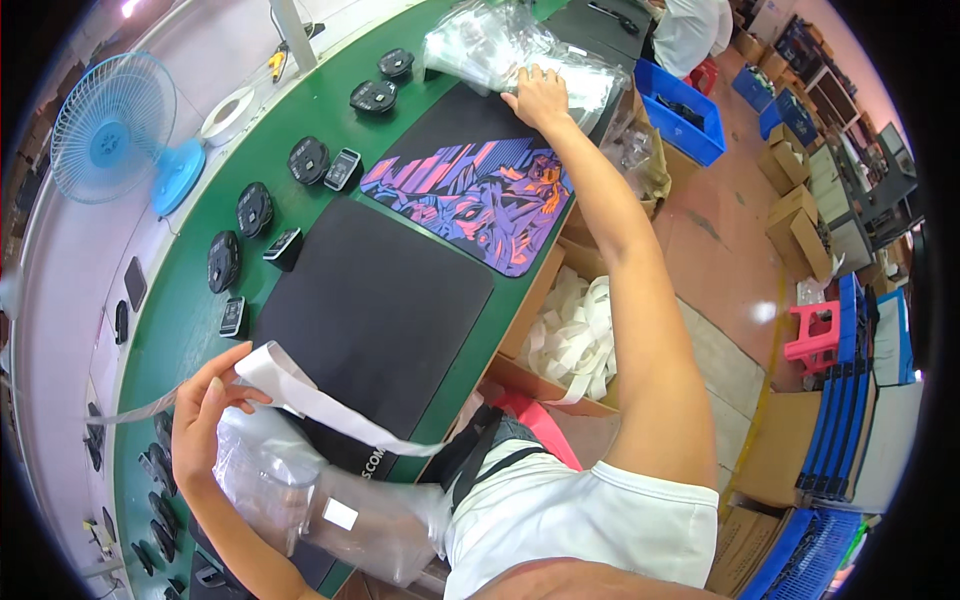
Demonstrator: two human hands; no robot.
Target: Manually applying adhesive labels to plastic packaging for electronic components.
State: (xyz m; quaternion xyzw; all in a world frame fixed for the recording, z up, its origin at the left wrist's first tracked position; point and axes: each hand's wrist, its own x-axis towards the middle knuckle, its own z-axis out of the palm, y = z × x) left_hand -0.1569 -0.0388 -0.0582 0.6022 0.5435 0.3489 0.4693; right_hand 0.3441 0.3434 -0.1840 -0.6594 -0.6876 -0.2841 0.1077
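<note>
My left hand (205, 415) is closed on a long white strip (335, 408), which loops by the fingertips and trails toward my lap. A narrow, see-through length runs off leftward from the same hand. Far ahead, my right hand (540, 97) lies with its fingers stretched over a heap of clear plastic bags (490, 45). Between my hands, a plain black mat (375, 295) lies on the green table (165, 330). Beyond it is a mat with purple and orange artwork (470, 205), partly under the bags. More clear bags (375, 510) lie beside my left forearm.
Several black rounded devices (254, 208) and small box-shaped ones (342, 169) line the table's left side. A blue fan (110, 140) and a white tape roll (228, 117) stand beyond. Right of the table are a box of white strips (575, 335) and a blue crate (690, 135).
</note>
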